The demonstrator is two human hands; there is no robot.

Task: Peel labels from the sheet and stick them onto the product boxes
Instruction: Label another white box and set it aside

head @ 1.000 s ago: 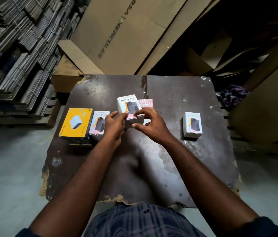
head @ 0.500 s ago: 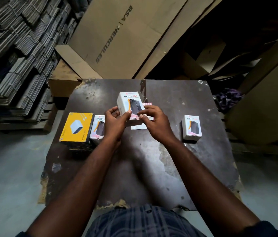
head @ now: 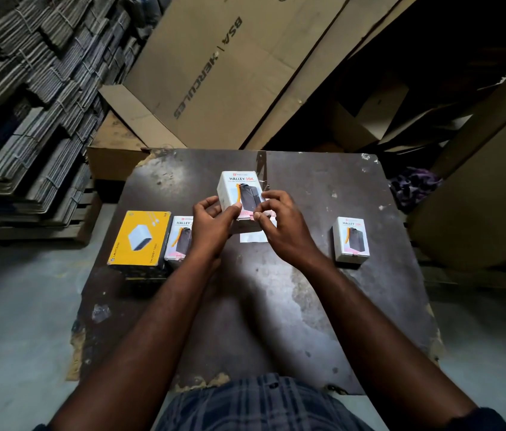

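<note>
Your two forearms run out over the dark, scuffed wooden tabletop [head: 276, 321] and meet at the white cardboard product box [head: 237, 188] printed HALLEY 20K, held raised above the tabletop's middle. Left of that box a second white product box [head: 180, 241] lies flat, just beside a yellow cardboard box [head: 138, 237]. Well to its right lies a third white product box [head: 351, 239]. Directly under it, a white label sheet [head: 253, 237] rests on the tabletop, partly hidden by your hand.

Your left grip [head: 214, 227] is clamped on the held box's left side, thumb on the printed face, fingers curled behind. Your right grip [head: 281, 228] pinches its near right corner between thumb and forefinger; whether a label sits under those fingertips cannot be told.

Expect the box to be light and stiff, with a smooth printed skin that may slide, so hold it by the side walls and do not crush the face. A label is likely thin, limp and quick to stick to itself: lift it by one corner.

Behind the box lean large brown corrugated cartons [head: 230, 73].
</note>
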